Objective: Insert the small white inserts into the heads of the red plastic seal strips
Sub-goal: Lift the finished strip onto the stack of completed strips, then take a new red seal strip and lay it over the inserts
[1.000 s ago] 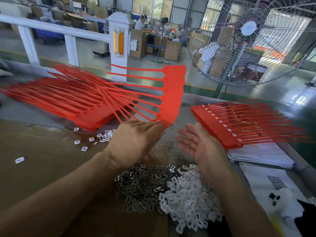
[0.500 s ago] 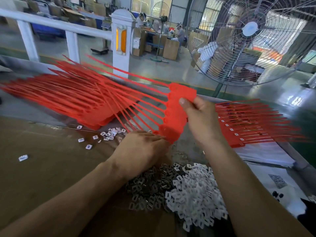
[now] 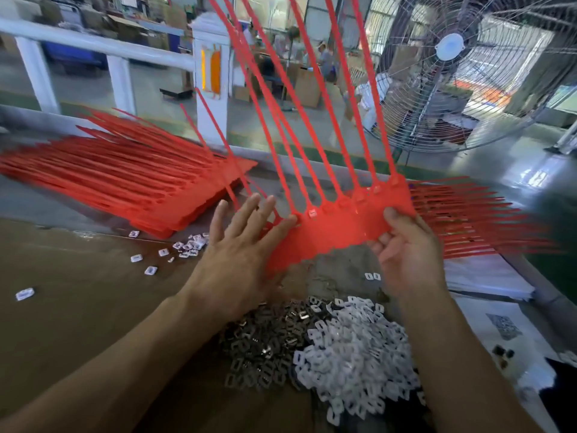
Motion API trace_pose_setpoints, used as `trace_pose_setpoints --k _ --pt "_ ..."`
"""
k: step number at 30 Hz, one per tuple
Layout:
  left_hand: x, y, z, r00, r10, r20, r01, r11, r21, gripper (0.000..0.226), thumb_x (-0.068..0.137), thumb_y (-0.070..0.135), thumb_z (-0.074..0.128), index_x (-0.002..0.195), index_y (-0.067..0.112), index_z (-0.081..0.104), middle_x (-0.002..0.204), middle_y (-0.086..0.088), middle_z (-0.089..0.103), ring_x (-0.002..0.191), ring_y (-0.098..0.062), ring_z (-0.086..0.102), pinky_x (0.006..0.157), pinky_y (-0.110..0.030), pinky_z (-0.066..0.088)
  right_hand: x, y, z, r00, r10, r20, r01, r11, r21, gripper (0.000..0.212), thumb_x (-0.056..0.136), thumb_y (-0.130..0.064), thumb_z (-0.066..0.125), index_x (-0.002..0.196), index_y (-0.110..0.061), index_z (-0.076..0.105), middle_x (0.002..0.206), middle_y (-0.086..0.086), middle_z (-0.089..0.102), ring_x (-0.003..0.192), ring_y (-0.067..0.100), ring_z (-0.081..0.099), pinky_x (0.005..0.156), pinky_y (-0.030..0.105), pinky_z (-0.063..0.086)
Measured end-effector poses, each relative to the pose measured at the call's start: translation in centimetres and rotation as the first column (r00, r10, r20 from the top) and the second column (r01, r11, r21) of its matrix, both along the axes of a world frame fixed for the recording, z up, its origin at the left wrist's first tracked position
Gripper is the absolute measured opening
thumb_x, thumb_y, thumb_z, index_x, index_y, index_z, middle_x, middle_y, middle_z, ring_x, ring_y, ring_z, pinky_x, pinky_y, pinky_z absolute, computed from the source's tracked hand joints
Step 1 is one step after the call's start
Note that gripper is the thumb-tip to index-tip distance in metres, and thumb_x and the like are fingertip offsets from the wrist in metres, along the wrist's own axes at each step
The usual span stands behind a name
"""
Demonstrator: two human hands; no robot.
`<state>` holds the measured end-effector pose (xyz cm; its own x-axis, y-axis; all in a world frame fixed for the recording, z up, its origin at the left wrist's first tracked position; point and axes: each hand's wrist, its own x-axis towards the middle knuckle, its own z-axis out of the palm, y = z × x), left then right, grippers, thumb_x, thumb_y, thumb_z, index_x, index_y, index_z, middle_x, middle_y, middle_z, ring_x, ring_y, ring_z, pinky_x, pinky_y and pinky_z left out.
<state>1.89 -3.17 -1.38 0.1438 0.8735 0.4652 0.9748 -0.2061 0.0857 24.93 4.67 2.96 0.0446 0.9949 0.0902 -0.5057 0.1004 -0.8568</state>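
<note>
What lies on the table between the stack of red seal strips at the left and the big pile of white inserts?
In the head view, a loose scatter of small white inserts on brown tabletop, then the left hand, lie between the stack and the pile.

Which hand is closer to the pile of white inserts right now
Right. The right hand grips the held red strip sheet just beyond the white inserts pile, its forearm passing beside it. The left hand, fingers spread, sits farther left, nearer the dark clips.

Matt red plastic seal strips (image 3: 337, 232); glossy white plastic inserts (image 3: 352, 348); brown cardboard (image 3: 78, 307).
</note>
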Motion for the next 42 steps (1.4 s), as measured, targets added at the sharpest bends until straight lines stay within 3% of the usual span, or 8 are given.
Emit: trace_pose_setpoints --k 4,8,11,14,20,28,37,42 --pt "-0.3 0.4 -0.4 0.996 0.086 -0.002 -0.086 0.996 -0.021 0.078 0.095 0.063 0.046 0.16 0.039 0.009 0.169 -0.005 -0.007 0.155 -0.025 -0.012 0.122 -0.058 0.003 0.9 0.1 -1.1 1.0 -0.007 0.003 0.007 0.997 -0.072 0.026 0.097 -0.002 0.055 0.082 -0.022 0.053 0.056 -0.015 0.06 0.048 0.004 0.061 0.049 0.019 0.051" --pt "-0.1 0.4 -0.1 0.949 0.074 0.305 -0.045 0.994 -0.103 0.092 0.089 0.06 0.059 0.159 0.042 0.002 0.166 -0.002 -0.022 0.155 -0.027 -0.008 0.124 -0.052 0.013 1.2 0.1 -1.4 0.998 0.042 -0.047 -0.045 0.996 -0.076 0.021 0.096 -0.004 0.057 0.086 -0.023 0.058 0.072 -0.01 0.07 0.067 0.009 0.071 0.061 0.025 0.057" --pt "0.0 0.0 0.0 0.771 0.019 0.637 0.114 0.979 -0.167 0.111 0.078 0.043 0.083 0.159 0.042 0.007 0.169 0.003 -0.002 0.15 -0.021 0.027 0.116 -0.036 0.033 1.2 0.1 -1.6 0.995 0.084 -0.058 -0.088 0.994 -0.065 0.018 0.097 -0.004 0.057 0.101 -0.021 0.062 0.094 -0.002 0.074 0.08 0.014 0.074 0.072 0.032 0.059" --pt "0.1 -0.1 0.1 0.66 -0.022 0.751 0.21 0.965 -0.156 0.104 0.078 0.04 0.082 0.159 0.035 0.017 0.158 0.007 0.033 0.137 -0.018 0.047 0.115 -0.036 0.038 1.0 0.1 -1.8 0.995 0.096 -0.023 -0.098 0.993 -0.073 0.018 0.096 -0.005 0.057 0.104 -0.02 0.062 0.095 -0.001 0.073 0.078 0.014 0.073 0.073 0.032 0.057" --pt "0.0 -0.4 0.8 0.668 -0.283 0.689 0.293 0.95 0.106 0.071 0.093 -0.011 0.056 0.154 0.02 0.035 0.159 0.006 0.035 0.149 -0.009 0.028 0.121 -0.047 0.03 1.8 0.3 -1.7 0.991 -0.003 0.132 0.014 0.997 -0.082 0.009 0.096 -0.011 0.063 0.093 -0.019 0.066 0.085 -0.001 0.075 0.071 0.016 0.072 0.069 0.035 0.056" --pt "-0.3 -0.1 1.7 0.662 -0.479 0.577 0.34 0.878 0.338 0.062 0.094 -0.018 0.04 0.15 0.011 0.043 0.158 -0.001 0.037 0.15 -0.013 0.028 0.119 -0.024 0.027 2.7 0.2 -1.7 0.902 -0.15 0.405 0.126 0.988 0.085 0.003 0.093 -0.018 0.074 0.091 -0.016 0.076 0.084 -0.005 0.078 0.076 0.011 0.073 0.05 0.027 0.059" --pt "-1.6 0.9 0.5 0.677 -0.175 0.715 0.167 0.982 0.082 0.068 0.093 -0.014 0.049 0.148 0.025 0.046 0.144 0.006 0.052 0.134 -0.003 0.046 0.113 -0.027 0.039 2.9 0.8 -3.1 0.805 -0.08 0.588 0.165 0.982 -0.093 0.009 0.092 -0.021 0.077 0.085 -0.014 0.077 0.09 0.002 0.077 0.094 0.027 0.074 0.066 0.052 0.065" --pt "-2.0 1.6 0.1 0.734 0.019 0.679 0.031 0.998 -0.062 0.064 0.09 -0.008 0.058 0.145 0.026 0.052 0.134 0.006 0.052 0.115 -0.001 0.05 0.096 -0.005 0.033 3.2 1.4 -3.9 0.727 -0.038 0.685 0.162 0.98 -0.117 0.008 0.094 -0.025 0.075 0.091 -0.018 0.075 0.101 -0.002 0.072 0.087 0.018 0.07 0.05 0.03 0.059"
